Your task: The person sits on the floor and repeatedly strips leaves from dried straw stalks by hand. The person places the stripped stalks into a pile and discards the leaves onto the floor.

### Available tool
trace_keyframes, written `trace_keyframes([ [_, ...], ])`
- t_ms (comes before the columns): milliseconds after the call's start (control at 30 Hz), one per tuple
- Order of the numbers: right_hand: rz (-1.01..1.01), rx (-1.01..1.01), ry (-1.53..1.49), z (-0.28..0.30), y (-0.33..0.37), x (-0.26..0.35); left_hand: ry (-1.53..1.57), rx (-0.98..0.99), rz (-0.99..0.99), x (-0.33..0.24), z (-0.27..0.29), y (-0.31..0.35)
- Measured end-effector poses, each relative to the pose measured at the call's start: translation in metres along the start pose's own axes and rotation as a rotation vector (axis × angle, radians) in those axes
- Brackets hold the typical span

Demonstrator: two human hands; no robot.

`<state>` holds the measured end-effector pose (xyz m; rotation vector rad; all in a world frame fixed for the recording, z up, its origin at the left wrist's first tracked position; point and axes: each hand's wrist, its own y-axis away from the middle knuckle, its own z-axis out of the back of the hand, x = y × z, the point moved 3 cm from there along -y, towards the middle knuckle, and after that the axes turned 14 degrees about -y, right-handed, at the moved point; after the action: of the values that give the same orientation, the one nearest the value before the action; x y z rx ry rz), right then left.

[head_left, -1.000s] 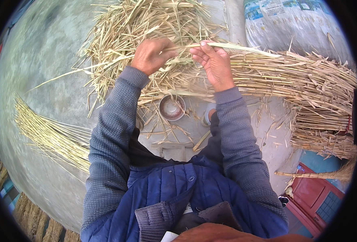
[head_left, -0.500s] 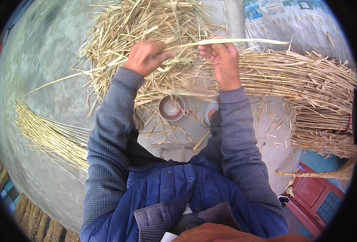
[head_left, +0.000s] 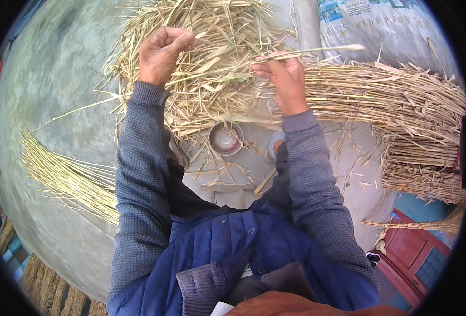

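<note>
Head view. Left hand [head_left: 163, 54] closed in a loose fist over the loose straw pile [head_left: 212, 68], gripping husk strands at the pile's left part. Right hand [head_left: 283, 79] pinched shut on a single pale stalk [head_left: 317, 51], held level above the pile, tip extending right toward the white sack [head_left: 385, 29]. Bundled stalks [head_left: 396, 105] stacked just right of that hand, running to the right edge. Small round bowl [head_left: 225, 138] set on the concrete floor [head_left: 59, 79] between the forearms, below the pile. Stripped stems [head_left: 64, 176] laid in a fan at far left, well apart from both hands. Open floor found only left of the pile. Red door [head_left: 417, 253] seen at lower right.
</note>
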<state>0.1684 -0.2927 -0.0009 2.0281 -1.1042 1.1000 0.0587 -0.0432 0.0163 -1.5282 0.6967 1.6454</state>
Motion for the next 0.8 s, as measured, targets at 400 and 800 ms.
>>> trace_keyframes([
  [400,-0.018,-0.074,-0.084,-0.001,-0.009,-0.003,-0.88,0.311,-0.512,0.002,-0.014,0.015],
  [800,-0.021,-0.031,-0.05,0.006,-0.01,0.005,-0.005,0.023,0.192,0.017,0.012,0.001],
])
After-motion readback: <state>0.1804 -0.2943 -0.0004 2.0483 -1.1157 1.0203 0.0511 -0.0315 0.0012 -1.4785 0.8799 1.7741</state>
